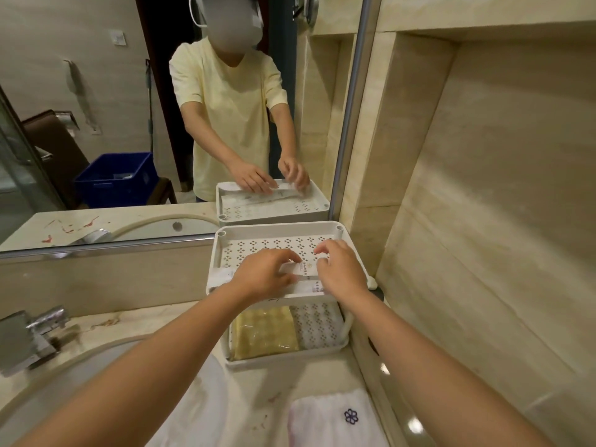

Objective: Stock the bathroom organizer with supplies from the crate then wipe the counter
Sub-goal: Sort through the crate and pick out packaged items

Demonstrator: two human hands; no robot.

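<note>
Atop the organizer (277,231), left hand (266,275) and right hand (342,270) pinch a white sachet (306,270) whose print is unreadable.

1. A white two-tier organizer (277,229) is seen at the centre of the frame, set on the counter (258,388) and against the mirror (96,91).
2. Over its perforated top tier, a long white packet (306,269) is gripped at the left by the left hand (264,274) and pinched at its right end by the right hand (342,269).
3. A second white packet (309,288) is laid just below it, along the tier's near edge.
4. A yellow wrapped pack (264,333) is laid on the left of the lower tier.
5. A white cloth with a blue flower (335,417) is spread at the lower right, beside the sink basin (193,398).
6. A faucet (35,330) is seen at the left edge, and a blue crate (116,179) is reflected in the mirror, left of centre.
</note>
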